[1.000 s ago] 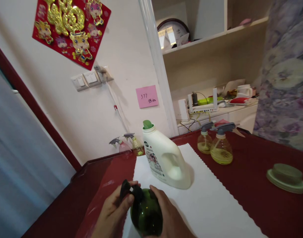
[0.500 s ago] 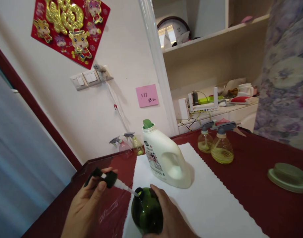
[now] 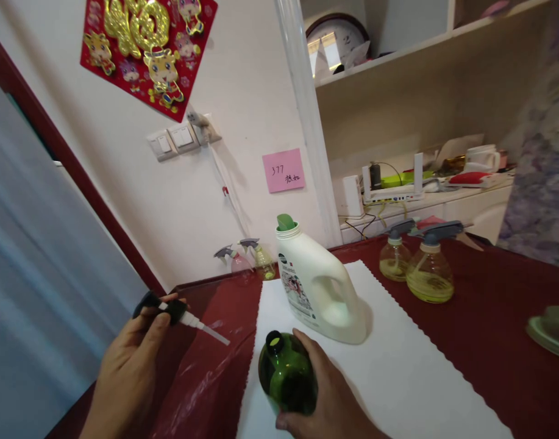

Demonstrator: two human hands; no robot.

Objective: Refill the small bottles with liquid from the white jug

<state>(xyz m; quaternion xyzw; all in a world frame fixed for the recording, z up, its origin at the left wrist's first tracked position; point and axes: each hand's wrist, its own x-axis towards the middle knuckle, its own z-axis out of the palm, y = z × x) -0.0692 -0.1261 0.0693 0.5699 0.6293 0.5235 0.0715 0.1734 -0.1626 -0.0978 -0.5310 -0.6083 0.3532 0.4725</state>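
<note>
My right hand (image 3: 327,399) wraps around a dark green round bottle (image 3: 286,375) at the near end of the white mat (image 3: 398,378); the bottle's neck is uncapped. My left hand (image 3: 128,372) grips a black spray head (image 3: 163,306) with its clear dip tube (image 3: 208,331) pointing right, held out to the left of the bottle and fully clear of it. Just behind the green bottle on the mat stands a white detergent jug (image 3: 320,289) with a green spout.
Two clear spray bottles with yellow liquid (image 3: 428,268) stand on the dark red table (image 3: 489,317) at the right; two more small ones (image 3: 249,262) sit by the wall. A green lid (image 3: 553,326) lies at the far right. Shelves with clutter are behind.
My left hand unscrewed the black spray head from the green bottle, drew its tube out and carried it to the left. My right hand kept hold of the bottle.
</note>
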